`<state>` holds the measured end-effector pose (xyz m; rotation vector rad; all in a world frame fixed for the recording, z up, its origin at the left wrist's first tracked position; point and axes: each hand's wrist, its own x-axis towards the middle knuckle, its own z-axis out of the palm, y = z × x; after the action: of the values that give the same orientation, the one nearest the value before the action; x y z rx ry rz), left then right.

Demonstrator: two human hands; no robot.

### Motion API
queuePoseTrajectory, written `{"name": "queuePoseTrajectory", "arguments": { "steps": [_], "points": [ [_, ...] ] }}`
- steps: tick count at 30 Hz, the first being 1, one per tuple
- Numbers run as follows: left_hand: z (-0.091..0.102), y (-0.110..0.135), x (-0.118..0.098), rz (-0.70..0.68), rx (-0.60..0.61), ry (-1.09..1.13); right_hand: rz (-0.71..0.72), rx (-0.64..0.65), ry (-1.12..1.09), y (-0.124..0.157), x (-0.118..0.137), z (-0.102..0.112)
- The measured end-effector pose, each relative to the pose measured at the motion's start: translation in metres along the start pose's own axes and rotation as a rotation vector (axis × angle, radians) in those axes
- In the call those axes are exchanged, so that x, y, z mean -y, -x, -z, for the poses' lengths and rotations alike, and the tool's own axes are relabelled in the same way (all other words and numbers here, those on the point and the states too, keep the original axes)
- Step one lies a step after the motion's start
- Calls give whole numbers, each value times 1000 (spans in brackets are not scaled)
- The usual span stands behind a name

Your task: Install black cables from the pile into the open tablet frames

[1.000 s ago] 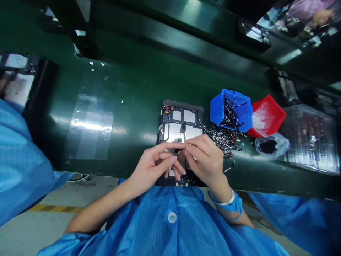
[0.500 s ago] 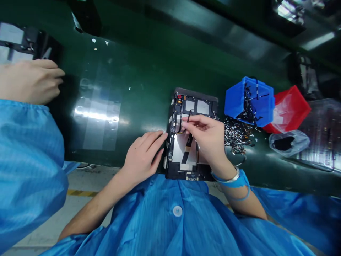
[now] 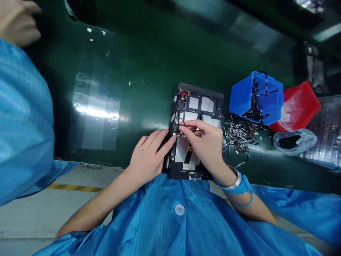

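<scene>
The green tabletop (image 3: pixel 149 60) fills most of the view from where I stand, and near its front edge, just before the person's blue smock (image 3: pixel 165 217), lies an opened flat device (image 3: pixel 181 151). It is black-framed and rectangular, lying flat and turned slightly askew, its innards facing up: broad silvery plates through the middle, dark circuitry down the left edge, a dark grey border at the far end. To its right stands a blue bin (image 3: pixel 241 97) with dark cables inside, in front of a red bin (image 3: pixel 306 103).

The person's left hand (image 3: pixel 149 154) lies palm down, fingers fairly close together, one fingertip touching the device's left edge; I see nothing held in it. The right hand (image 3: pixel 206 142) reaches over the device's middle, thumb and forefinger pinched narrow on a thin dark strand (image 3: pixel 183 122), over the left-hand circuitry.

Just beside the device, a tangled pile of cables (image 3: pixel 238 133) lies loose. Smaller details on the device: two pale grey panels (image 3: pixel 207 104) side by side near the far end, a black strip with a tan band (image 3: pixel 188 157) across the silver, and, smallest, a red square part (image 3: pixel 182 93) at the far left corner, an orange piece (image 3: pixel 182 99) just below it.
</scene>
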<state>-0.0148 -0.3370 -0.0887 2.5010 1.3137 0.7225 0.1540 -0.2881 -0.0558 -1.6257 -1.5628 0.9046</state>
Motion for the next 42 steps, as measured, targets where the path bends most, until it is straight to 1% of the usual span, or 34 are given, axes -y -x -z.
{"name": "queuePoseTrajectory", "arguments": {
  "steps": [2,4,6,8,9,10,11,14,15,17,19,24,29,35,37,39,41,42],
  "points": [
    [1,-1,0,8,-2,-9,17,10,25,1,-1,1],
    [1,-2,0,-2,-8,-22,63,-4,107,1,-1,5],
    [2,-4,1,-15,-16,-44,158,-72,279,1,-1,12],
    [2,-5,0,-27,-22,-77,274,-178,463,1,-1,22],
    [1,-6,0,-32,-26,-93,332,-213,529,2,-1,27],
    [1,-6,0,-37,-30,-106,389,-222,573,3,-1,31],
    [1,-6,0,-42,-34,-114,450,-196,597,5,-2,35],
    [-1,-5,-1,-40,-36,-106,643,-16,648,11,-7,38],
    [-1,-4,-1,-35,-36,-97,689,33,671,13,-9,37],
    [-2,-3,-1,-23,-41,-82,735,81,727,14,-15,34],
    [-3,-3,-1,-21,-44,-89,748,81,770,13,-19,32],
    [-4,-3,-1,-29,-34,-105,776,45,794,8,-25,33],
    [-5,-2,-1,-3,-29,-58,724,72,833,1,-29,34],
    [-4,-4,-2,-24,-26,-135,670,54,874,-16,-31,29],
    [-3,-5,-3,-22,-20,-141,668,46,849,-17,-29,34],
    [-3,-5,-2,-28,-17,-145,665,9,805,-12,-29,45],
    [-1,-4,-2,-26,-29,-129,616,-62,756,1,-31,60],
    [-1,-3,-3,-3,-49,-104,569,-104,736,10,-33,68]
  ]
}}
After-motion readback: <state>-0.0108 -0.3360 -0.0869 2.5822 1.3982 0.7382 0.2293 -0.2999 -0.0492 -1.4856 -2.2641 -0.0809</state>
